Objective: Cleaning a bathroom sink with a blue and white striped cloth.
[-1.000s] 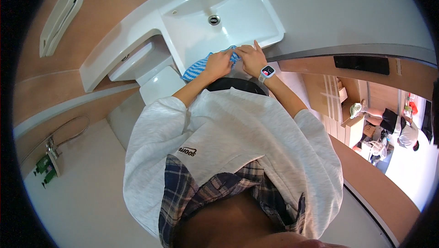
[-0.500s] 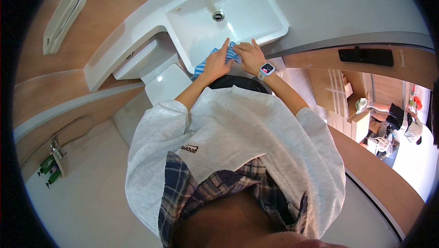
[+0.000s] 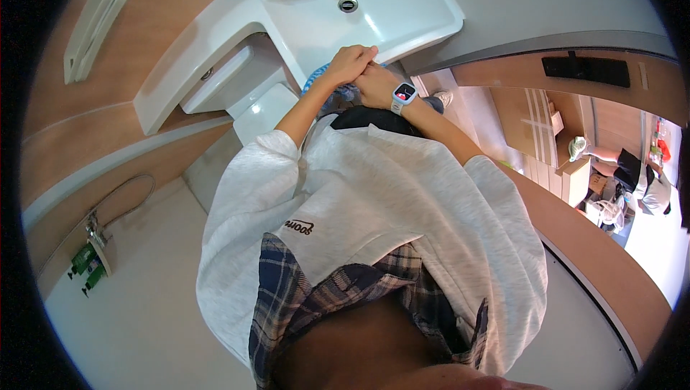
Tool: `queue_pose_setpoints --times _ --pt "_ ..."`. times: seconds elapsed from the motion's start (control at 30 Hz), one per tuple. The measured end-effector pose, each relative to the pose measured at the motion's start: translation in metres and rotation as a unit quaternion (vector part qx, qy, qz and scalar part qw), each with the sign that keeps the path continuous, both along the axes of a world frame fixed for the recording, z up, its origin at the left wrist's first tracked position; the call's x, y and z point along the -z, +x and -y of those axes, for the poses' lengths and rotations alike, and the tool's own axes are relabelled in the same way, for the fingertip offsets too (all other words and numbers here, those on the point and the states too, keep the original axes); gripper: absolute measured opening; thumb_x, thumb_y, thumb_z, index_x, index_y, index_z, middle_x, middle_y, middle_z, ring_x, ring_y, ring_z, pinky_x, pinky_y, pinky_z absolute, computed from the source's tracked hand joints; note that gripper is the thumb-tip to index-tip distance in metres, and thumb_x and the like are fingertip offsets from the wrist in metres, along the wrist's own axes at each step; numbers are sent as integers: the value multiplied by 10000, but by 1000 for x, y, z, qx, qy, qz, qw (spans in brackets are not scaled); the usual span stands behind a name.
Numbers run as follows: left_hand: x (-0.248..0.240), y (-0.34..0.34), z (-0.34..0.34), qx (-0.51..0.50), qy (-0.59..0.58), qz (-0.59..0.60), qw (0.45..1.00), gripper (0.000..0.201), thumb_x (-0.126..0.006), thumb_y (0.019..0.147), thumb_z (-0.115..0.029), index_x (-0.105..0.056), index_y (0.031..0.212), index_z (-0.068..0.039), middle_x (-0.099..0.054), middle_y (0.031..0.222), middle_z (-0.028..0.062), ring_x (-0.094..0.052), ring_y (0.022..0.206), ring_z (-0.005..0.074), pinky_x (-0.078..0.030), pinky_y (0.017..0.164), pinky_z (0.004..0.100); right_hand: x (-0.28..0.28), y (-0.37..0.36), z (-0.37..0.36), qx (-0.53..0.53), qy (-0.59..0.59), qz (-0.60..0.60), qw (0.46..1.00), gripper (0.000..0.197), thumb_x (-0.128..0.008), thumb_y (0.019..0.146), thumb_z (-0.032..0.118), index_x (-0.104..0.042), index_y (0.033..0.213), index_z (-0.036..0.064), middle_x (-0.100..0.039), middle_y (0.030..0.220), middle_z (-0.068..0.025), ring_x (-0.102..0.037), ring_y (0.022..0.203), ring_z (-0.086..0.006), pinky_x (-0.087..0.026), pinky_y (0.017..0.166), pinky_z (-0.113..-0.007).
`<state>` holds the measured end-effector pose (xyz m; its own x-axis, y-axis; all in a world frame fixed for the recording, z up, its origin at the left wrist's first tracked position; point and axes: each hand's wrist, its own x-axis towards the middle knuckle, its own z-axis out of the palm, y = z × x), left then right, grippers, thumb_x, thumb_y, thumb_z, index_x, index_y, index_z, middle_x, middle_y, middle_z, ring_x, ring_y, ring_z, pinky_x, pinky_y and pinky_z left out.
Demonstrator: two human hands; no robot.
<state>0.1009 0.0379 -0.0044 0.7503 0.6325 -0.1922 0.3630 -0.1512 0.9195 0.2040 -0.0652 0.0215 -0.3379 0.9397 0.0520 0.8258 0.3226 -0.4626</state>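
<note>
My two hands meet at the front rim of the white sink (image 3: 424,41). My left hand (image 3: 350,65) is closed, its fingers lying across the fingers of my right hand (image 3: 377,86). Bunched beneath both of them is a blue-and-white striped cloth (image 3: 315,78), gripped between the hands, with much of it hidden. A pale smartwatch (image 3: 404,93) is strapped round my right wrist. The palms and some fingertips cannot be seen.
A toilet with a white lid (image 3: 264,111) stands left of my hands, under the counter. Farther left are a shower fitting (image 3: 93,232) and green bottles (image 3: 88,268). Through the doorway at right, another person (image 3: 640,178) bends near cardboard boxes (image 3: 528,122).
My hands have come together, left over right, with the previously extended fingers folded in. The sink sits slightly higher in view, and a shoe now shows beyond my right wrist.
</note>
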Motion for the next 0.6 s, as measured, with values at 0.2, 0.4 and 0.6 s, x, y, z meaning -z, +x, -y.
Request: queue_pose_setpoints --times 0.2,0.4,0.6 --pt "-16 31 3 38 40 -22 998 551 -450 938 -474 -664 833 24 -637 869 264 -607 846 419 -473 786 441 -32 -2 4 31 -85 -14 996 337 -571 729 71 -652 1053 23 -653 1015 -231 -613 974 -408 -509 836 -461" --pt "-30 37 -1 83 152 -75 982 565 -452 939 -452 -620 806 70 -621 883 274 -592 876 433 -460 799 463 -29 -8 5 72 -146 -9 987 379 -606 717 55 -659 1092 71 -655 1046 -212 -626 977 -370 -501 861 -450" --pt "-26 4 -1 72 153 -93 981 495 -487 944 -422 -632 885 47 -652 863 231 -621 840 392 -476 767 425 -9 -5 5 48 -54 -25 997 329 -587 705 64 -648 1023 12 -643 1042 -229 -606 977 -388 -498 848 -458"
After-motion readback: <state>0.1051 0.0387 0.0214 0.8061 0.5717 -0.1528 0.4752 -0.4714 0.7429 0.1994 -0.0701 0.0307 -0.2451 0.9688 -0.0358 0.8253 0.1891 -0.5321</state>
